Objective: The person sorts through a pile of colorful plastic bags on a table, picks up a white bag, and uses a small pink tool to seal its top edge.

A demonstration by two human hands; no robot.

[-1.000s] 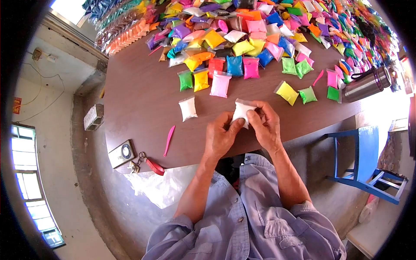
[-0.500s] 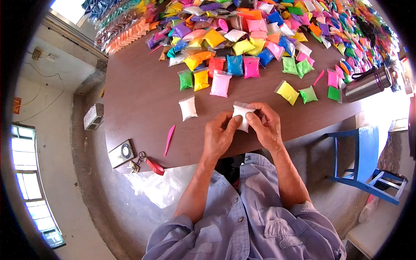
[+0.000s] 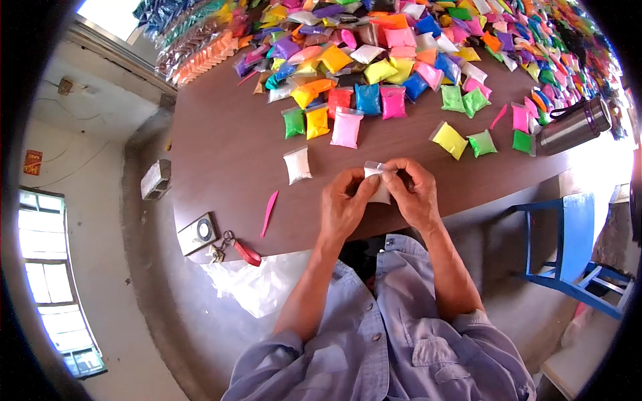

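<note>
A heap of packets (image 3: 374, 60) is covering the upper part of the counter (image 3: 221, 154). At frame centre, the left hand (image 3: 342, 210) and right hand (image 3: 416, 197) are meeting on a packet (image 3: 381, 192), with a lone packet (image 3: 297, 164) lying just left of them. A flask (image 3: 575, 125) is lying at the right edge, and keys (image 3: 237, 248) at the lower left.

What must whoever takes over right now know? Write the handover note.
Left hand: pinching the white packet by its left side.
Right hand: pinching its top right edge, above the near edge of the table.
Done: a second white packet lies flat alone, left of the hands.
Left: the held packet is not set down; the coloured packets sit heaped further back.
</note>
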